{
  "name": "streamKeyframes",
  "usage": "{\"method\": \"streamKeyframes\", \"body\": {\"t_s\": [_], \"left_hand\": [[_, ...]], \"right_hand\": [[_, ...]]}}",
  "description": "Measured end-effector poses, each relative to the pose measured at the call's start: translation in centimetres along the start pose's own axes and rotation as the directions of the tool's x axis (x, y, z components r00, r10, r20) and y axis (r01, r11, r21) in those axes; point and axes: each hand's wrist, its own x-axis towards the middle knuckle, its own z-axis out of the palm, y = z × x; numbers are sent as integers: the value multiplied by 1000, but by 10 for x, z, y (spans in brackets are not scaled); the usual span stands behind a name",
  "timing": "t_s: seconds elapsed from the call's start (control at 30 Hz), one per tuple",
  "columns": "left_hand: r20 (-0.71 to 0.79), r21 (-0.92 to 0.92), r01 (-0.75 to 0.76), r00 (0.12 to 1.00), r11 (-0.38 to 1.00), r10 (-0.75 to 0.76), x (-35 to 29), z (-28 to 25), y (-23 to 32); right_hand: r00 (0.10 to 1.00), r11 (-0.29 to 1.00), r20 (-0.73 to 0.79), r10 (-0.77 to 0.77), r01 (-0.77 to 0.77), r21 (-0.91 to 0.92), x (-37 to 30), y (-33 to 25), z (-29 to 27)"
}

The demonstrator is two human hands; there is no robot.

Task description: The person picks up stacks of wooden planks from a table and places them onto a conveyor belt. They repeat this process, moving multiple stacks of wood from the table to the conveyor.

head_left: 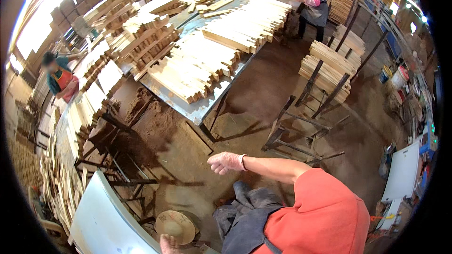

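Observation:
My right hand (227, 162), in a thin pale glove, is held out over the floor in front of my dark apron (247, 218). Its fingers are loosely curled, and nothing shows in them. At the lower edge, my left hand (169, 243) is partly cut off, so its grip cannot be read. It is nearest to a round tan disc (174, 227) with a raised middle, like a hat, and the pale blue-grey table top (106, 216). Ahead stands a metal table (200, 109) bearing rows of light wooden strips (188, 73).
Wood stacks (327, 68) rest on a dark metal rack (301, 134) at the right. One co-worker (314, 4) stands behind the far table end, another (61, 77) at the left beside more wood. A loose strip (198, 138) lies on the dusty floor. Buckets (399, 77) stand far right.

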Motion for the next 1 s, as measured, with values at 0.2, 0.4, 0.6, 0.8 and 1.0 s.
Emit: {"method": "streamKeyframes", "body": {"t_s": [0.2,0.4,0.6,0.8,1.0], "left_hand": [[95,86,158,982,984,-166,139,20,-37],[155,196,243,949,950,-274,271,109,-34],[340,311,349,827,884,-447,355,258,6],[272,421,307,855,854,-442,406,395,6],[251,464,194,907,864,-339,498,533,-39]], "right_hand": [[946,990,-317,-62,98,98,68,-27,-81],[868,949,-483,-114,239,205,107,-92,-148],[694,951,-654,-300,270,-149,164,-171,-232],[335,838,-791,-511,400,-372,223,-306,-319],[182,883,-867,-464,169,-437,260,-381,-427]]}}
